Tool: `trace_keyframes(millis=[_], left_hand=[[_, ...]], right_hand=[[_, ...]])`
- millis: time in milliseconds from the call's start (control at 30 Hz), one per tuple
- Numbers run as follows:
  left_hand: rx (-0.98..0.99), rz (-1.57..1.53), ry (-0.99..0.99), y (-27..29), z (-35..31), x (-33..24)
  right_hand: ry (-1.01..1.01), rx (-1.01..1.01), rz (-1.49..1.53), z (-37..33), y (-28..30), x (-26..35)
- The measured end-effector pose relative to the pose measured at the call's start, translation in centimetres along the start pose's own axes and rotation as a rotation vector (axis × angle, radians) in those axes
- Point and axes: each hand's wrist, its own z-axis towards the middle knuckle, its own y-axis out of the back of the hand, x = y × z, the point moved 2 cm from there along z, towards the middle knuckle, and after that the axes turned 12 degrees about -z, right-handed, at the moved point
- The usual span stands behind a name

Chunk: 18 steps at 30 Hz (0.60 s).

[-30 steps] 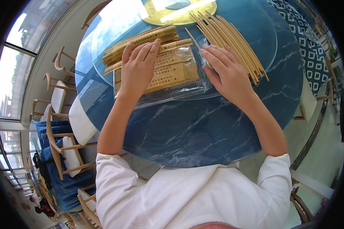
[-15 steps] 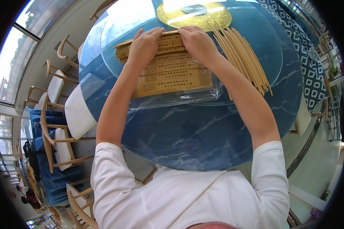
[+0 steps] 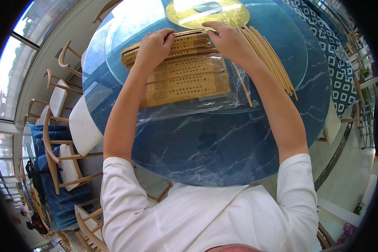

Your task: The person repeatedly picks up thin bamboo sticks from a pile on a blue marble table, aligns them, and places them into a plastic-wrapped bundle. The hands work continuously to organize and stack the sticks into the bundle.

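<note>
A pleated stack of tan-yellow printed paper strips (image 3: 189, 47) lies across the far part of the blue table. My left hand (image 3: 154, 49) is closed over its left half, thumb toward me and fingertips hidden behind the far edge. At the stack's right end is my right hand (image 3: 234, 44), its thumb and forefinger spread apart near the top edge; its other fingers are hidden. Nearer to me, a flat printed yellow sheet (image 3: 189, 86) extends from the stack, with clear plastic film (image 3: 185, 110) around and under it.
Thin wooden sticks (image 3: 271, 59) lie in a bundle beyond my right forearm; a single stick (image 3: 242, 86) lies apart beside the plastic. A round gold plate (image 3: 180, 14) is at the far side of the glass turntable (image 3: 298, 71). Wooden chairs (image 3: 86, 126) stand left of the table.
My right hand has shifted right, off the stack's top edge, with thumb and forefinger now apart. My left hand stays on the stack. A lone stick now shows left of my right forearm.
</note>
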Motion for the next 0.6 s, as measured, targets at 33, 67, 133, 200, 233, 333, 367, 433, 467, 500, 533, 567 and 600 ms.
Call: trace_keyframes(millis=[33, 67, 133, 200, 233, 333, 367, 433, 467, 500, 533, 567, 600], left_hand=[[0.011, 0.021, 0.007, 0.0, 0.2, -0.2], [0.022, 0.042, 0.015, 0.0, 0.4, -0.5], [0.016, 0.071, 0.009, 0.0, 0.4, -0.7], [-0.022, 0.079, -0.025, 0.0, 0.1, -1.1], [-0.051, 0.050, -0.090, -0.4, -0.3, -2.1], [-0.062, -0.025, -0.242, -2.1, -3.4, -6.5], [-0.017, -0.036, -0.266, -2.6, -5.1, -8.3], [0.048, -0.033, -0.294, -3.8, -7.8, -10.4], [0.067, -0.014, -0.295, -4.5, -9.0, -10.8], [0.082, 0.007, -0.294, -4.9, -9.8, -10.9], [0.089, 0.022, -0.283, -5.1, -10.2, -10.8], [0.081, 0.018, -0.274, -5.3, -10.4, -10.6], [0.071, 0.015, -0.264, -5.5, -10.6, -10.5]], right_hand=[[-0.088, 0.080, 0.009, -0.9, 1.2, -0.2], [-0.041, -0.033, 0.038, -1.9, 1.5, -1.0], [-0.101, 0.074, 0.001, -3.9, 3.4, -0.8], [-0.052, 0.123, -0.015, -6.0, 4.2, -1.3], [0.023, 0.119, -0.014, -7.1, 4.0, -2.1], [0.164, 0.167, -0.102, -9.1, 3.3, -3.0], [0.202, 0.192, -0.141, -9.5, 3.0, -2.9], [0.203, 0.187, -0.137, -10.0, 2.6, -3.0], [0.213, 0.181, -0.128, -10.0, 2.3, -3.3], [0.229, 0.177, -0.120, -9.7, 2.1, -3.4], [0.229, 0.169, -0.112, -9.5, 2.0, -3.4], [0.229, 0.162, -0.104, -9.3, 2.0, -3.3], [0.231, 0.156, -0.095, -9.1, 1.9, -3.2]])
